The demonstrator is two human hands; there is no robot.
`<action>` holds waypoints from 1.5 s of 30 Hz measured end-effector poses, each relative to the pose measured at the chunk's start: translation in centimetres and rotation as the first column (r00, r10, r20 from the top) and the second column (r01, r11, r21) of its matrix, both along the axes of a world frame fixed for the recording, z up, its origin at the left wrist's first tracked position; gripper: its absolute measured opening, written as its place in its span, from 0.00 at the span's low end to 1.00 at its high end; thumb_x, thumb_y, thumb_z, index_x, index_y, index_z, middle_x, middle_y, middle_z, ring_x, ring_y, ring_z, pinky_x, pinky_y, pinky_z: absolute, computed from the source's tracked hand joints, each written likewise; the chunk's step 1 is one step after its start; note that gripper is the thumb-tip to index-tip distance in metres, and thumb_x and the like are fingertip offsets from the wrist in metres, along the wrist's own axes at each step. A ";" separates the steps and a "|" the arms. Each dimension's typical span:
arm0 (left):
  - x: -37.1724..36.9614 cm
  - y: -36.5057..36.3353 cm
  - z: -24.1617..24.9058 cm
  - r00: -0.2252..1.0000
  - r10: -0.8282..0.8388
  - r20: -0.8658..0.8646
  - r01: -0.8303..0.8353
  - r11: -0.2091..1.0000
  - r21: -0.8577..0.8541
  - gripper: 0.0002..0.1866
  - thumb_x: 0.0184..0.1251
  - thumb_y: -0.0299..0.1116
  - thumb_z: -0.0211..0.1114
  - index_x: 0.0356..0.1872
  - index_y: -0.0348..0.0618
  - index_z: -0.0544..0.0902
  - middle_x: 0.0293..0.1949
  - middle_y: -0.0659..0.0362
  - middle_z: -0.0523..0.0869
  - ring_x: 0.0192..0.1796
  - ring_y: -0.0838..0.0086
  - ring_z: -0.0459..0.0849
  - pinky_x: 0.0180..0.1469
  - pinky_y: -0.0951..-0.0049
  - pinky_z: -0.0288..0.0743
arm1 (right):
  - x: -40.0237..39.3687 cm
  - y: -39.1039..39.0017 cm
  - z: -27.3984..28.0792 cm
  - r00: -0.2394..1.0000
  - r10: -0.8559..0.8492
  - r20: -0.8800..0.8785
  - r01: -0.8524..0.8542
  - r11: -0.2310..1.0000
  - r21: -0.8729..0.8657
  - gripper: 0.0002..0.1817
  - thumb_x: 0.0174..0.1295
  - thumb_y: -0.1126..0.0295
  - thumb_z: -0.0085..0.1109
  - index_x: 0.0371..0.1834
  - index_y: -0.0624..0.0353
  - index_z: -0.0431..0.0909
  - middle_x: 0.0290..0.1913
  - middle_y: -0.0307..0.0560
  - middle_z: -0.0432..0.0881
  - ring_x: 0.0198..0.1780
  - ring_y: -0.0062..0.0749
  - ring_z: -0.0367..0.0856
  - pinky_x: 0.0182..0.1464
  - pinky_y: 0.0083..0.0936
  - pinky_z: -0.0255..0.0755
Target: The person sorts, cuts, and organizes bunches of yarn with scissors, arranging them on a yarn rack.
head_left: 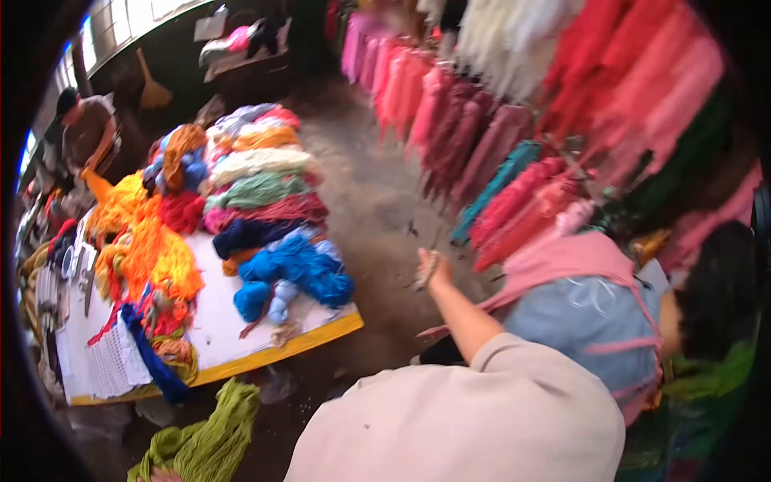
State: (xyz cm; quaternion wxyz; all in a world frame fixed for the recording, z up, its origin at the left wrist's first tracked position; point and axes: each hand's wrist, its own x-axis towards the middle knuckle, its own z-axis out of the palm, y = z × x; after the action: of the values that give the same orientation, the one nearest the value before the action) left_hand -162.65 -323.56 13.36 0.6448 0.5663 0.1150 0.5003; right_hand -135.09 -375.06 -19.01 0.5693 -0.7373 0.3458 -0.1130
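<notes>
At the lower left, my left hand (165, 475) shows only in part at the frame's bottom edge, its fingers against a skein of olive-green yarn (210, 438) that hangs beside the table. My right arm reaches forward over the floor. At its end, my right hand (434, 270) is closed around a small, thin greyish thing, too blurred to name. Skeins of pink and red yarn (522, 205) hang just beyond this hand. A beige sleeve and shirt fill the bottom middle.
A white table (221, 337) with a yellow edge bears heaped yarn skeins (265, 193), scissors (87, 281) and a perforated white sheet (118, 359). Close on my right, a person in a pink apron (574, 265) bends over. Another person (90, 132) stands behind the table. A broom (152, 88) leans at the back.
</notes>
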 end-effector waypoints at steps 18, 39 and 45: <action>34.2 -13.4 1.5 0.975 -0.203 0.093 0.207 0.978 -0.035 0.12 0.72 0.36 0.63 0.45 0.38 0.76 0.38 0.57 0.79 0.33 0.70 0.77 0.37 0.72 0.73 | 21.1 -24.2 -9.8 0.487 0.354 -0.798 -0.833 0.464 -0.302 0.30 0.55 0.41 0.69 0.44 0.59 0.85 0.46 0.58 0.86 0.49 0.56 0.84 0.51 0.44 0.77; 68.5 -24.7 -1.0 0.951 -0.175 0.256 0.231 0.951 -0.207 0.17 0.78 0.35 0.54 0.59 0.36 0.70 0.37 0.60 0.71 0.33 0.78 0.68 0.35 0.80 0.66 | 68.1 -14.0 -1.3 0.469 0.761 -0.449 -0.883 0.400 -0.244 0.22 0.52 0.57 0.76 0.47 0.54 0.83 0.39 0.52 0.87 0.38 0.46 0.86 0.41 0.35 0.77; 85.0 -21.8 0.2 0.918 -0.189 0.348 0.245 0.962 -0.124 0.18 0.79 0.36 0.52 0.61 0.35 0.69 0.39 0.61 0.70 0.35 0.78 0.68 0.37 0.79 0.66 | 82.5 -20.4 -2.3 0.419 0.714 -0.561 -0.907 0.300 -0.297 0.20 0.54 0.54 0.75 0.43 0.56 0.83 0.36 0.53 0.87 0.37 0.42 0.86 0.40 0.37 0.76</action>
State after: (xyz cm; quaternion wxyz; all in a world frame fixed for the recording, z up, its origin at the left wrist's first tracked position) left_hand -77.67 -345.34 13.56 0.7511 0.4274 -0.0183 0.5029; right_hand -52.62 -395.44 -21.30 0.2336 -0.9456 -0.0454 0.2221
